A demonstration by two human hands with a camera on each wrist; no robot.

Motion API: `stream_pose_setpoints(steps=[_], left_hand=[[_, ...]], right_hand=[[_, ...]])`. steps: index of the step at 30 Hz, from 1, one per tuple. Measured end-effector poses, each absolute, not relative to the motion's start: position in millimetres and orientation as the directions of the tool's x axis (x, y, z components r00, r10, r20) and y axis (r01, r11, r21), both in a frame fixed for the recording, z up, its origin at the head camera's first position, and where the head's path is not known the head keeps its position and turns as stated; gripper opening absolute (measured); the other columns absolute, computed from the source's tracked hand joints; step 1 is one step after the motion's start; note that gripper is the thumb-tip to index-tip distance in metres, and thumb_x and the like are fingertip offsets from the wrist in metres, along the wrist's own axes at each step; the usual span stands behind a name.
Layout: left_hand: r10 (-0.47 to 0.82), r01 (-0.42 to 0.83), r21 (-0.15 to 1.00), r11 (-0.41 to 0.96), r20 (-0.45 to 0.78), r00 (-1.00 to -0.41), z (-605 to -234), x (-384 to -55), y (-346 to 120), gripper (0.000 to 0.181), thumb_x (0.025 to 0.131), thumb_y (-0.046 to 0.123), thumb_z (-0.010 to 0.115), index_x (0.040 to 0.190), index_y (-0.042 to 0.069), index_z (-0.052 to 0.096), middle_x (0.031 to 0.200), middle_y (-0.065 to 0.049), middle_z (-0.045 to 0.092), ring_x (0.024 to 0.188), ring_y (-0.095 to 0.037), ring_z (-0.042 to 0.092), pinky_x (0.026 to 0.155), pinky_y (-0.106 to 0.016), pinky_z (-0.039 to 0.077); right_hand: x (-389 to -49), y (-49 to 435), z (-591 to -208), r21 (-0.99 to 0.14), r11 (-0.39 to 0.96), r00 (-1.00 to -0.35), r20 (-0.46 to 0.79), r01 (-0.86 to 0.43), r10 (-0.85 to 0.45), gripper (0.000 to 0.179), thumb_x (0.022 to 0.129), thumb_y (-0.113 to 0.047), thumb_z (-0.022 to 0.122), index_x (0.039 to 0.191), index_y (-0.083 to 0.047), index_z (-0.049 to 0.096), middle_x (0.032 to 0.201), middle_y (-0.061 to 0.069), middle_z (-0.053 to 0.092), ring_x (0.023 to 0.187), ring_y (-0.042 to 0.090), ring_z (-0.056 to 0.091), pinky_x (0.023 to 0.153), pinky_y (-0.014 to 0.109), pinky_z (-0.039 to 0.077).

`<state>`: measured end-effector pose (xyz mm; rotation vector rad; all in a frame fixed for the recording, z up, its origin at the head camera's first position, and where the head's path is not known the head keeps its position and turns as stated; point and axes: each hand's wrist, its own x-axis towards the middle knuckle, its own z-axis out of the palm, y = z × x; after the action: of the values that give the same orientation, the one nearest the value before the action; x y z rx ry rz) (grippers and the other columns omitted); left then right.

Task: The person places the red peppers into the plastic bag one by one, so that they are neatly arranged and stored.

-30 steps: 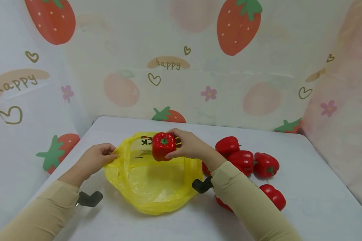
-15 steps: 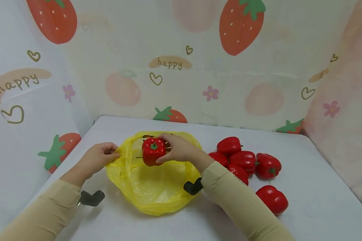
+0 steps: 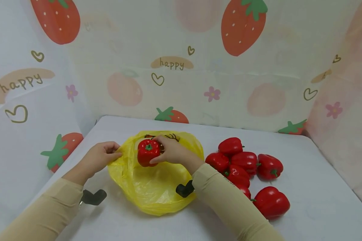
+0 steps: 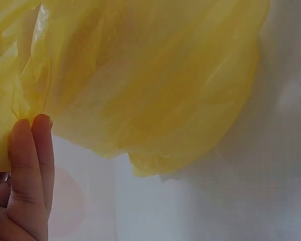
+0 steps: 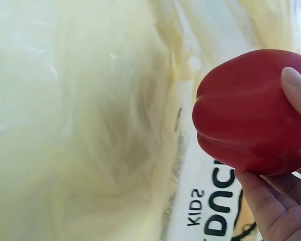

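Note:
A yellow plastic bag (image 3: 157, 190) lies spread on the table, its mouth facing up and toward me. My left hand (image 3: 101, 156) pinches the bag's left edge between thumb and fingers; in the left wrist view those fingers (image 4: 30, 165) grip the thin yellow film. A red bell pepper (image 3: 148, 153) with a green stem is held in my right hand (image 3: 172, 150), above the bag's opening. From the right wrist view, thumb and fingers clasp the pepper (image 5: 251, 110) from both sides, with the bag's printed lettering behind it.
Several more red bell peppers (image 3: 243, 161) lie clustered right of the bag, partly behind my right sleeve (image 3: 226, 197). One pepper (image 3: 272, 202) sits nearer the front. A strawberry-print backdrop (image 3: 178, 93) stands behind the white table (image 3: 313, 187).
My right hand has carried the bell pepper leftward and slightly down over the bag's opening. The left hand keeps its hold on the edge. More of the peppers at right are uncovered.

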<state>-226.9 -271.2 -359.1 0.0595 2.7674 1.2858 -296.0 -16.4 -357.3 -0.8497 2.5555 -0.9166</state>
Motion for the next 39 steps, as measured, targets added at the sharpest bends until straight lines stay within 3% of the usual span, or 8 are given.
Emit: stream_pose_setpoints(steps=[8,24,39], left_hand=[[0.084,0.027,0.77,0.638,-0.035,-0.996,-358.4,-225.3,-270.9,0.02,0.089,0.02,0.059,0.1,0.005,0.06,0.086,-0.007,0.06,0.077,-0.02,0.054,0.07,-0.029,0.046],[0.074,0.002,0.772,0.635,-0.058,-0.996,-357.3,-223.3,-270.9,0.021,0.088,0.02,0.059,0.101,0.004,0.06,0.086,-0.007,0.059,0.077,-0.021,0.053,0.07,-0.028,0.047],[0.069,-0.001,0.766,0.643,-0.058,-0.996,-356.0,-221.0,-272.8,0.022,0.089,0.021,0.059,0.102,0.004,0.06,0.087,-0.007,0.06,0.077,-0.02,0.054,0.07,-0.028,0.046]], right_hand=[[-299.2,-29.2,-371.6,-0.585,0.703,-0.807,-0.135,-0.404,-0.575,0.083,0.066,-0.05,0.076,0.136,-0.026,0.038,0.128,-0.005,0.05,0.115,0.016,0.046,0.093,0.038,0.041],[-304.8,-45.7,-389.6,-0.649,0.692,-0.849,-0.132,-0.315,-0.511,0.085,0.068,-0.042,0.077,0.138,-0.017,0.036,0.131,0.002,0.048,0.117,0.02,0.046,0.095,0.036,0.04],[-304.7,-48.1,-396.2,-0.718,0.644,-0.841,-0.156,-0.264,-0.519,0.083,0.07,-0.035,0.078,0.138,-0.015,0.035,0.126,0.001,0.051,0.112,0.017,0.049,0.095,0.035,0.04]])
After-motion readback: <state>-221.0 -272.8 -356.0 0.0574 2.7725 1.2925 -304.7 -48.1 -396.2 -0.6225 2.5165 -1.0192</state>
